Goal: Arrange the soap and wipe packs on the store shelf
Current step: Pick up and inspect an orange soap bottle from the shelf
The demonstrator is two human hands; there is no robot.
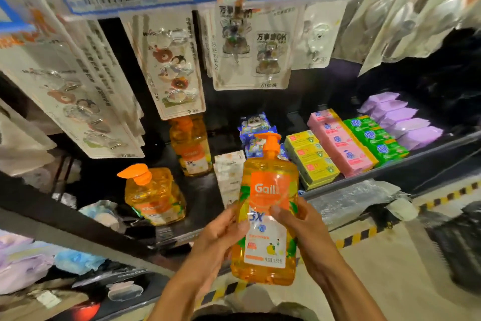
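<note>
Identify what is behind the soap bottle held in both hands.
Blue wipe packs show behind the soap bottle near its pump; their lower part and the shelf there are covered.

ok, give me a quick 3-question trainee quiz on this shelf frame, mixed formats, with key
1. True or false: only one hand holds the orange pump bottle.
2. Which packs lie between the yellow packs and the green packs? A purple, B pink, C blue.
3. Fill in: besides the held one, ___ orange bottles sit on the shelf.
Key: 1 false, the left hand and right hand both grip it. 2 B, the pink packs. 3 two: the front bottle and the back bottle.
</note>
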